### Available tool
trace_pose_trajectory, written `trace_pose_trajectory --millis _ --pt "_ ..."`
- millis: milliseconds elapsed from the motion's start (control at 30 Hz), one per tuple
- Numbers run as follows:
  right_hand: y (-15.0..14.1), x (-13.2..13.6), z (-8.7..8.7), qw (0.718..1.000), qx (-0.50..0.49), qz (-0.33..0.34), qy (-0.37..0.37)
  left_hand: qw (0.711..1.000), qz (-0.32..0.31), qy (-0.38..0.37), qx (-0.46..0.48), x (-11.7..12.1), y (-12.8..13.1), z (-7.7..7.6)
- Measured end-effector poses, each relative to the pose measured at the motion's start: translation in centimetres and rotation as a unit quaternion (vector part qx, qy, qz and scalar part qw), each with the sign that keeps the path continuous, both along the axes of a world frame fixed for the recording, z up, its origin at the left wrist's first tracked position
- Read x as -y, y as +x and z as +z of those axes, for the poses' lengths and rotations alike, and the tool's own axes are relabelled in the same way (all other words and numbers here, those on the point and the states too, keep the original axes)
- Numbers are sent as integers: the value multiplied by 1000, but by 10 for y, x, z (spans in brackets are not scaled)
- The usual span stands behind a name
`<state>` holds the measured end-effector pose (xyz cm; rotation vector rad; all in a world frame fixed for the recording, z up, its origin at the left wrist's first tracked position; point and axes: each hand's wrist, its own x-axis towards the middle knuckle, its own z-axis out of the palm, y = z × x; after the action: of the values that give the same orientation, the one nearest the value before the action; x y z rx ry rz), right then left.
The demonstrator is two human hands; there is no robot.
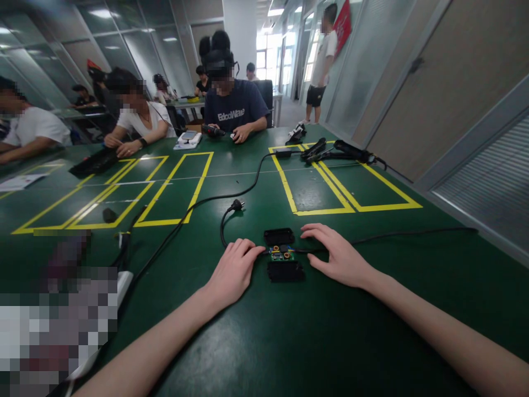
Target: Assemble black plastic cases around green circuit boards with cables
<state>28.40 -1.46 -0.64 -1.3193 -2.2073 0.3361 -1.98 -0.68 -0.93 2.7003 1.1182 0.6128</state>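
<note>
A small green circuit board [282, 254] with two copper-coloured ring coils lies on the table between my hands. One black plastic case half [279, 237] rests just beyond it and another case half [285, 271] on the near side. My left hand [235, 270] is closed over the black power cable [223, 229] at the board's left end, thumb and forefinger pinched together; that cable ends in a plug [237, 205]. To the right, my right hand [341, 256] is open, its thumb and fingers apart around the output cable [303, 251] without visibly gripping it.
Yellow tape rectangles [326, 211] mark the green table [264, 342]. A long black cable [215, 197] crosses it, with black tool-like objects [347, 150] at the far right. Across the table a person [237, 105] holds a power drill [212, 131]. Blurred items fill the lower left.
</note>
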Motion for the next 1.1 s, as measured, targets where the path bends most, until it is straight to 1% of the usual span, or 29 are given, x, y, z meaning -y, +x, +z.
trace_pose_trajectory --millis 100,233,333,533,767,933,1100 --pt "6 -3 3 1000 10 -14 -13 1000 5 2 -3 -1 -1 0" --pt "9 -5 7 1000 8 22 -16 1000 17 2 2 -4 -2 -1" --pt "9 -5 10 999 11 32 -19 1000 17 3 6 -5 -4 -2" --pt "12 -3 11 996 24 26 -82 1000 13 8 18 -5 -4 -1" --pt "12 0 14 998 25 18 -61 1000 2 8 25 -5 -4 -2" --pt "12 2 16 995 41 27 -91 998 0 -22 51 -4 -6 2" --pt "10 5 19 992 50 46 -107 996 -33 -44 68 0 -10 7"
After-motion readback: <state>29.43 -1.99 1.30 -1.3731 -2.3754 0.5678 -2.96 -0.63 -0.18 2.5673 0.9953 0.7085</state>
